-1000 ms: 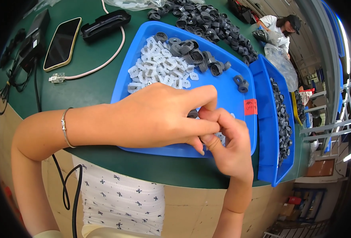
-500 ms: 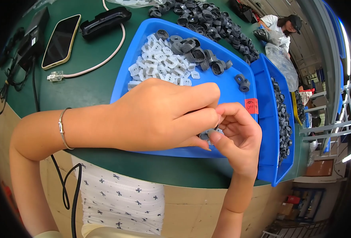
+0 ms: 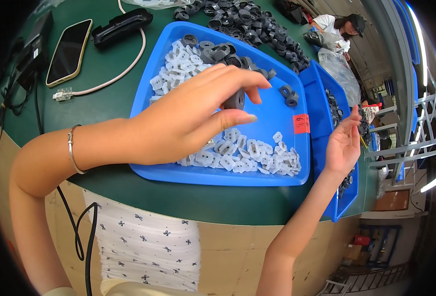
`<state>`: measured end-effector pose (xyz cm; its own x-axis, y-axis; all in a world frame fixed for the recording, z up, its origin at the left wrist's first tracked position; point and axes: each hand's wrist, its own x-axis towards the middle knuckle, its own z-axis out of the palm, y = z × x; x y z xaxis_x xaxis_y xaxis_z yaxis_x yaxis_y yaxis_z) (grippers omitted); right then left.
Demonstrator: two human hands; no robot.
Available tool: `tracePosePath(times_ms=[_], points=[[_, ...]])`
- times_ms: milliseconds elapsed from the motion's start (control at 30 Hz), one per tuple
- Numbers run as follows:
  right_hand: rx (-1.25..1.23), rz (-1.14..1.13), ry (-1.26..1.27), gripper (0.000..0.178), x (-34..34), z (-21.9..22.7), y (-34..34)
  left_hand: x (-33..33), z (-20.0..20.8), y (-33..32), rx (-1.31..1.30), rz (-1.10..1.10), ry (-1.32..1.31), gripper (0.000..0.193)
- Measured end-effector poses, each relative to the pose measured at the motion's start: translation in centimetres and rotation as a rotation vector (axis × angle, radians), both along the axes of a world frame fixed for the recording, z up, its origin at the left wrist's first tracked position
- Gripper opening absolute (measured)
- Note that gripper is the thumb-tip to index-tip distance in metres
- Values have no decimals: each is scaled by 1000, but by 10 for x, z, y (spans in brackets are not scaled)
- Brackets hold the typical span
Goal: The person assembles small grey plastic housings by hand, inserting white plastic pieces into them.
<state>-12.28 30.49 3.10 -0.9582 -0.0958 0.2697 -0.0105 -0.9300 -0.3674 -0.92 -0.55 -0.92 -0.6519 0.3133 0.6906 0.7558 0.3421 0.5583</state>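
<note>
My left hand (image 3: 188, 116) hovers over a blue tray (image 3: 272, 116), thumb and forefinger apart. A dark grey ring-shaped part (image 3: 235, 100) shows beneath its forefinger and seems held by the other fingers, which are mostly hidden. My right hand (image 3: 343, 148) is above the blue bin (image 3: 319, 101) at the right, fingers stretched out and nothing visible in them. Whitish translucent plastic pieces (image 3: 181, 64) lie at the tray's far left, with similar clear pieces (image 3: 247, 153) along its near side. Dark grey rings (image 3: 223, 53) sit at the tray's far side.
Beyond the tray spreads a heap of dark rings (image 3: 245, 22). A phone (image 3: 70, 52), a black holder (image 3: 122, 27) and a cable with a clear plug (image 3: 62, 93) lie at the left. Plastic bags (image 3: 336, 69) and another person (image 3: 336, 29) are at far right.
My hands have separated: the right has moved right over the bin, its fingers straightening. The left thumb and forefinger have spread, and the clear pieces below have come into sight.
</note>
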Motion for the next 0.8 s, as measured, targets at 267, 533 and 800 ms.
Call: tracePosePath(times_ms=[267, 533, 800], points=[[1581, 90, 299, 19, 46, -7, -83, -3, -3, -6, 56, 152, -30, 34], [1982, 254, 810, 21, 49, -11, -77, 3, 4, 3, 81, 117, -175, 48], [1872, 153, 550, 17, 44, -13, -79, 4, 2, 1, -31, 81, -186, 40]])
